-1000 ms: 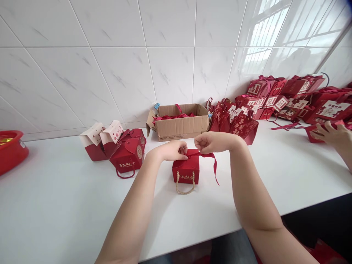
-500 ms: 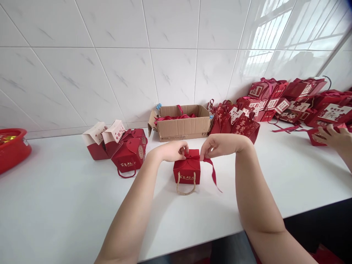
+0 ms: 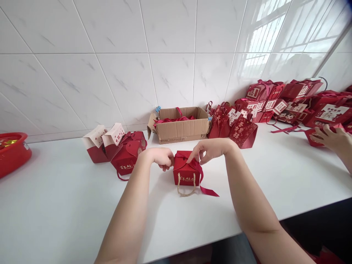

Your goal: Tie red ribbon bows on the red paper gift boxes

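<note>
On a white table [image 3: 63,209] against a marbled tile wall [image 3: 118,29], the far left holds a red basin [image 3: 15,157] with something shiny and gold inside. Next stand two small cartons [image 3: 96,147], red below and white with red marks above, and a darker red box with gold writing [image 3: 125,159].

Near the middle, the person's left hand [image 3: 162,158] is at the left side of a small red gift box, its fingers curled; whether they pinch anything cannot be told. Behind, by the wall, an open cardboard box [image 3: 183,132] holds loose red ribbons.

The red gift box [image 3: 178,179] sits upright on the table between the two hands. It is bright red, its top closed by flaps with curved edges, with gold characters on the front. A beige twisted rope handle [image 3: 186,194] hangs in a loop down the front. A glossy crimson ribbon [image 3: 209,191] crosses the top and falls past the right front corner, its end lying on the table.

The right hand [image 3: 209,149] bends over the top, index finger stretched down onto it, thumb apart, other fingers curled.

Farther right come patterned red bags [image 3: 243,131], a pile of ribboned boxes [image 3: 297,97], and another person's hand [image 3: 332,137], fingers spread over a red box.
</note>
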The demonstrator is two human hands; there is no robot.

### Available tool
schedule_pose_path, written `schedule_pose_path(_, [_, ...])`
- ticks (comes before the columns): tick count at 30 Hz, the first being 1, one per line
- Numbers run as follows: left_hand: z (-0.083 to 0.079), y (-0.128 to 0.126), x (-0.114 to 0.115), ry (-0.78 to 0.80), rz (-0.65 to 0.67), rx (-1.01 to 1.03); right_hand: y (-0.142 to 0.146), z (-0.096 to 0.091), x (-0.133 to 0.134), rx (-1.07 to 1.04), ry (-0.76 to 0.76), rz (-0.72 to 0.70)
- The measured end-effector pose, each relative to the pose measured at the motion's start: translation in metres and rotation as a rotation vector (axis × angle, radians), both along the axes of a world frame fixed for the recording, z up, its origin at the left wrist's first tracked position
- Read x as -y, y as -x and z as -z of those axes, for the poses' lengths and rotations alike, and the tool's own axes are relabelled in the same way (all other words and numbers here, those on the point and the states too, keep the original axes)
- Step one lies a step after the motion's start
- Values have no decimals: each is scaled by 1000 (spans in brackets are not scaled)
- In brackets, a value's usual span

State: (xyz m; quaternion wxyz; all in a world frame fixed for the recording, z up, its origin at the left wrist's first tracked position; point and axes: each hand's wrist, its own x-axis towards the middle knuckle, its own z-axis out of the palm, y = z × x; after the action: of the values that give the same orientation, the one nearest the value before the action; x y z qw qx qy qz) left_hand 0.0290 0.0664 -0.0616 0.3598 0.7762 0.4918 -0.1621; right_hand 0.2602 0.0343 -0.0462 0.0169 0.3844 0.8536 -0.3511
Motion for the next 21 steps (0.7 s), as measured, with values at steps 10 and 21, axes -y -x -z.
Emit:
schedule_pose_path(10, [4, -1, -1, 119, -101, 110, 8, 5, -4, -52, -83, 64])
schedule_pose_path(21, [-6, -7, 7, -27, -95, 1100, 16, 0, 3, -539, -187, 55])
